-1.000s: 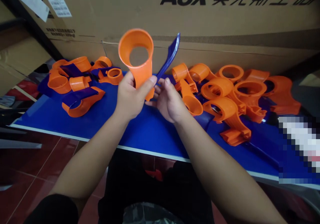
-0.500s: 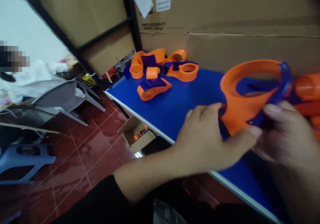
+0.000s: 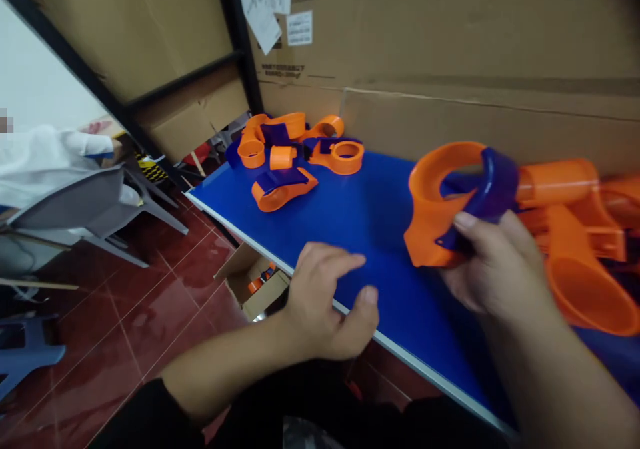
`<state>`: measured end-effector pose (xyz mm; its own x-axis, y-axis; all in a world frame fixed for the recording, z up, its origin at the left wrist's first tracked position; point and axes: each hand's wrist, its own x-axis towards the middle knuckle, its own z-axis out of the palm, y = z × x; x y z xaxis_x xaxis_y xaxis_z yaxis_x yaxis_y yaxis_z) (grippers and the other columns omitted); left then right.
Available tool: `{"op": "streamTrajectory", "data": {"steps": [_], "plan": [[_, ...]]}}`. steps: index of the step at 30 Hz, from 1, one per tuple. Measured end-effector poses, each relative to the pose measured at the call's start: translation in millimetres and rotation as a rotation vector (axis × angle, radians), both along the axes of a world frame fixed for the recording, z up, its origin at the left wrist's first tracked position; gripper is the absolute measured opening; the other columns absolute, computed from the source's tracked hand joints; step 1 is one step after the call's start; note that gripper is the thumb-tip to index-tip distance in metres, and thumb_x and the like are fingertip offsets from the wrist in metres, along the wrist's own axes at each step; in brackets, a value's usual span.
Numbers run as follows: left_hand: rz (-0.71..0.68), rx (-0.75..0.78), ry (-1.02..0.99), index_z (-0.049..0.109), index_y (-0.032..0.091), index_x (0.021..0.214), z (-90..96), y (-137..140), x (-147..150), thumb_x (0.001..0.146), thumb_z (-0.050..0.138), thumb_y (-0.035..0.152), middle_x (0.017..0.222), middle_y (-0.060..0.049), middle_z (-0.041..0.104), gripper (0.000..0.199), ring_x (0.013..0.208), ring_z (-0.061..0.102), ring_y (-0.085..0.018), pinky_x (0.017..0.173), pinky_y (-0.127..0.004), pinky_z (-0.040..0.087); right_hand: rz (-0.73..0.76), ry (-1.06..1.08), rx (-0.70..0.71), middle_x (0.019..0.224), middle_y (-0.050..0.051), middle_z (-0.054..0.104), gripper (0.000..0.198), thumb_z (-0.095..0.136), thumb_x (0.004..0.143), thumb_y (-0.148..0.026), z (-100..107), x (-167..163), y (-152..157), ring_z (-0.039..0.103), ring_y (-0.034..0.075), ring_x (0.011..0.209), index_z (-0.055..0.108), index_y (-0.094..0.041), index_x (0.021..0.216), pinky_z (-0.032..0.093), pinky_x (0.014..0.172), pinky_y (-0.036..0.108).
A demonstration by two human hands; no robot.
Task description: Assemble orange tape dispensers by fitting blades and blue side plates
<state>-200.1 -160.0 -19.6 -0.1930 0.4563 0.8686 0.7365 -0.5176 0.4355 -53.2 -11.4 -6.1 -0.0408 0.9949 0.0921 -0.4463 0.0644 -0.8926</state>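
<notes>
My right hand (image 3: 495,262) grips an orange and dark-blue tape dispenser (image 3: 430,219) by its lower part, the ring standing upward above the blue table (image 3: 345,222). My left hand (image 3: 333,302) is near the table's front edge with thumb and index finger apart and nothing between them. Just right of the held dispenser, partly behind my right hand, lie several orange tape dispenser pieces (image 3: 590,275). At the table's far left end sits a group of orange and dark-blue tape dispensers (image 3: 345,157), with one dispenser (image 3: 283,189) nearest the front edge.
Below the table edge, an open cardboard box (image 3: 265,295) with orange pieces inside stands on the red tiled floor (image 3: 165,302). Large cardboard (image 3: 450,42) backs the table. At left are a grey chair (image 3: 85,199), a blue stool (image 3: 30,349) and a person in white (image 3: 45,155).
My left hand has let go of the tape dispenser and drawn back left toward the table edge. My right hand still holds it, now a little farther left in view.
</notes>
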Motion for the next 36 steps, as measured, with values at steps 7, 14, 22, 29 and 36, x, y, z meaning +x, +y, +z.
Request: {"op": "streamTrajectory", "data": {"steps": [7, 14, 22, 29, 36], "plan": [[-0.264, -0.164, -0.003, 0.064, 0.021, 0.115, 40.0, 112, 32, 0.094, 0.063, 0.033, 0.116, -0.013, 0.072, 0.024, 0.114, 0.067, -0.025, 0.106, -0.043, 0.053, -0.029, -0.041, 0.09, 0.089, 0.0, 0.071, 0.023, 0.086, 0.069, -0.028, 4, 11, 9, 0.063, 0.018, 0.079, 0.074, -0.027, 0.089, 0.058, 0.09, 0.039], [-0.434, -0.198, 0.049, 0.068, 0.022, 0.11, 27.2, 165, 45, 0.092, 0.065, 0.033, 0.116, -0.013, 0.071, 0.021, 0.117, 0.065, -0.026, 0.112, -0.043, 0.05, -0.081, -0.032, 0.147, 0.099, -0.002, 0.068, 0.026, 0.084, 0.083, -0.04, -4, 20, 23, 0.067, 0.018, 0.101, 0.071, -0.03, 0.102, 0.055, 0.109, 0.04], [-0.484, -0.165, -0.008, 0.065, 0.019, 0.111, 2.8, 167, 37, 0.089, 0.071, 0.033, 0.114, -0.013, 0.068, 0.027, 0.108, 0.066, -0.023, 0.099, -0.039, 0.057, -0.13, -0.072, 0.122, 0.123, 0.002, 0.074, 0.029, 0.068, 0.095, -0.054, -7, 31, 34, 0.069, 0.023, 0.125, 0.071, -0.03, 0.112, 0.058, 0.11, 0.047], [-0.538, -0.254, -0.198, 0.065, 0.021, 0.096, 4.9, 173, 38, 0.093, 0.072, 0.036, 0.101, -0.007, 0.069, 0.017, 0.095, 0.068, -0.018, 0.088, -0.032, 0.058, -0.038, -0.108, 0.182, 0.125, 0.0, 0.074, 0.032, 0.067, 0.091, -0.048, -1, 34, 32, 0.07, 0.026, 0.123, 0.067, -0.038, 0.122, 0.064, 0.096, 0.048], [-0.562, -0.492, -0.547, 0.066, 0.018, 0.097, 3.7, 184, 37, 0.094, 0.073, 0.034, 0.094, -0.004, 0.074, 0.017, 0.086, 0.07, -0.016, 0.084, -0.029, 0.054, 0.141, -0.171, 0.172, 0.138, -0.001, 0.07, 0.064, 0.073, 0.081, -0.037, -2, 40, 30, 0.072, 0.028, 0.121, 0.057, -0.045, 0.142, 0.066, 0.092, 0.052]]}}
